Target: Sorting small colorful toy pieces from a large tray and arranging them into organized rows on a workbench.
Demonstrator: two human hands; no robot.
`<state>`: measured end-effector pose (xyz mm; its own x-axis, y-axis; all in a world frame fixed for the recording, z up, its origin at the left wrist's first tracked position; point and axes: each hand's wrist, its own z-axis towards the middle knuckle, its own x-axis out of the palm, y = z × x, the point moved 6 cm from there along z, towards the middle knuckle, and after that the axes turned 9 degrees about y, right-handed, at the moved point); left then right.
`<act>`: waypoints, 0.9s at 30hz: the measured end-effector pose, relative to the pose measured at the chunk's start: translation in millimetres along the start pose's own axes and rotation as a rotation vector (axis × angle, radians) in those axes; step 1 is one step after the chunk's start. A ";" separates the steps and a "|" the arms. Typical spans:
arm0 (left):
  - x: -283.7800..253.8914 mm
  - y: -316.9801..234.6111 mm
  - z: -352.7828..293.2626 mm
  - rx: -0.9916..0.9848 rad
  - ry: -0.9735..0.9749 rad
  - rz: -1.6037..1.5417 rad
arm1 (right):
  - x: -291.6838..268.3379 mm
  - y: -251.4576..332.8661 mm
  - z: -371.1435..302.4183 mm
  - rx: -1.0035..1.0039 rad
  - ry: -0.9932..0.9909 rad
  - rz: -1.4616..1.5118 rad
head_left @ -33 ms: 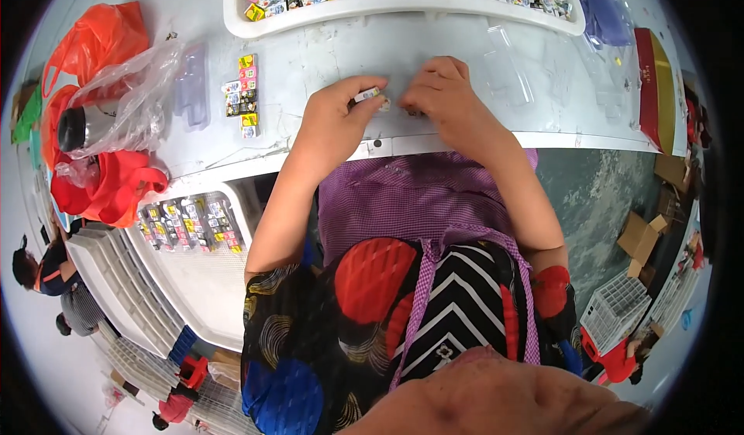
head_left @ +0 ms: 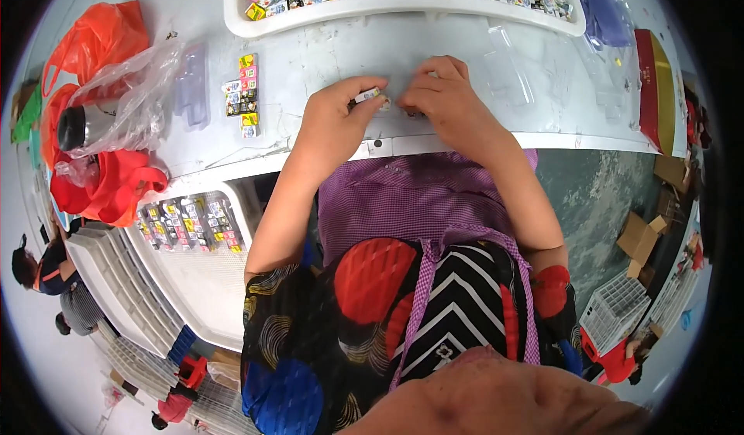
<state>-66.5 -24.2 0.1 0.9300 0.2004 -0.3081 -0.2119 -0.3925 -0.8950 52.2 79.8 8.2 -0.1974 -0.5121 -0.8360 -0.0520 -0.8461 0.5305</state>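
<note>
My left hand [head_left: 339, 117] is closed, pinching a small white printed block [head_left: 367, 95] between thumb and forefinger above the table near its front edge. A small pale piece [head_left: 385, 104] shows beside the thumb tip. Just to the right, my right hand [head_left: 446, 98] is curled with its fingertips turned down toward the table. Something small and dark [head_left: 412, 113] peeps out under those fingers, too hidden to name. Left of my hands, a narrow clear plastic tray holds a row of small wrapped blocks [head_left: 248, 94] in yellow, pink, white and black.
A white tub [head_left: 403, 5] heaped with similar blocks stands at the back. Clear plastic trays [head_left: 508, 63] lie on the right and left. Bags [head_left: 101, 44] and a flask [head_left: 74, 129] crowd the left end. Below left, a white crate [head_left: 205, 295] holds filled trays.
The fingers of my right hand have shifted very slightly. My left hand and the block in it look the same.
</note>
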 end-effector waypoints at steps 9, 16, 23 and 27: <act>11.2 -6.3 -4.8 0.240 -0.208 0.212 | 3.0 6.2 -16.1 0.032 -0.152 -0.082; 22.4 -12.3 -2.1 0.163 -0.190 0.328 | 6.5 10.8 -29.0 0.142 -0.227 -0.132; 16.4 -14.7 3.1 0.181 -0.031 0.349 | 6.2 9.2 -28.2 0.161 -0.225 -0.100; -7.4 -13.8 6.4 0.275 -0.132 0.212 | 4.6 15.8 -26.2 0.156 -0.233 -0.118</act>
<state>-72.3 -14.5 12.6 0.8137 0.2619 -0.5189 -0.4852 -0.1855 -0.8545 76.0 60.2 9.1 -0.3995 -0.3488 -0.8478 -0.2343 -0.8553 0.4622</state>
